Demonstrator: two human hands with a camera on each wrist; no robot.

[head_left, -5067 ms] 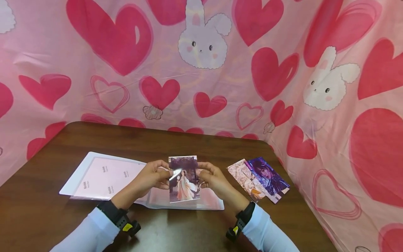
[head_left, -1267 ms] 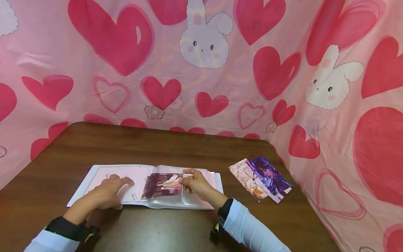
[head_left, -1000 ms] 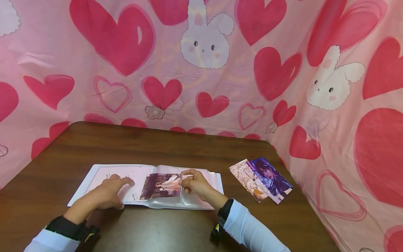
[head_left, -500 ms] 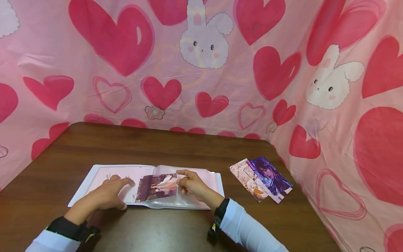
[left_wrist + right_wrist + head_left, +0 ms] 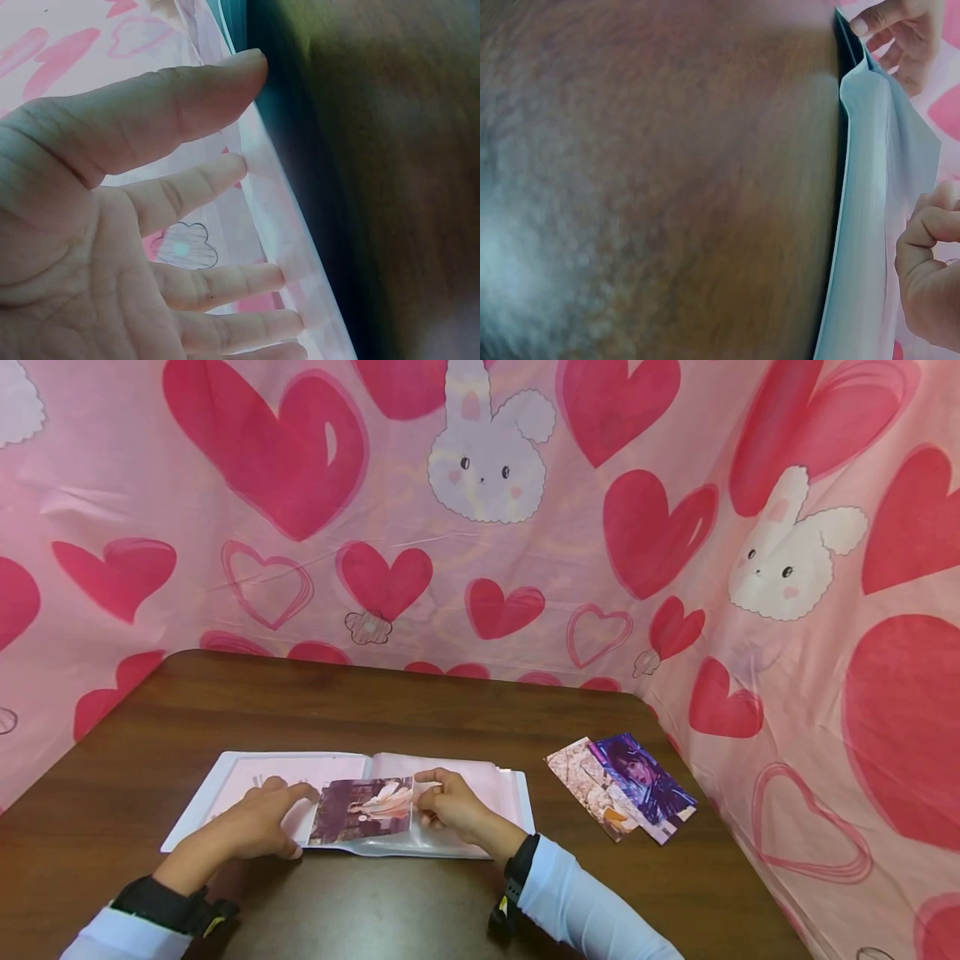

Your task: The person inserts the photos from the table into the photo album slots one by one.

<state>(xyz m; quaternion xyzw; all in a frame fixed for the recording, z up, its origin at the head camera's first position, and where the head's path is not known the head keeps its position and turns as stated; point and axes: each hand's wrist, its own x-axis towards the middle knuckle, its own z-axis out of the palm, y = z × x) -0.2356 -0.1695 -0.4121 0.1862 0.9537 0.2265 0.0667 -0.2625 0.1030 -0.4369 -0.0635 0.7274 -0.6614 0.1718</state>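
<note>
An open photo album [image 5: 465, 847] lies near the table's front, with pale pink pages in clear sleeves. My right hand [image 5: 457, 806] pinches the right end of a photo [image 5: 363, 810] that shows a figure in a flowing light dress. The photo lies sideways over the album's middle, tilted, its left end over the left page. In the right wrist view the photo's plain side [image 5: 915, 142] stands out from the album between both hands. My left hand [image 5: 258, 822] rests at the left page's front edge, fingers extended and apart, as the left wrist view [image 5: 90, 247] also shows.
To the right of the album lie loose photo cards, one with pink blossoms [image 5: 585, 777] and one in purple and blue [image 5: 641, 777], partly overlapping. A pink curtain [image 5: 300, 585] with hearts and rabbits hangs behind the brown table [image 5: 420, 710] and along its right side.
Both hands held the photo upright at first; later the left hand lies on the album. Over the last second my right hand has drawn the photo leftward across the album; the left hand stays still.
</note>
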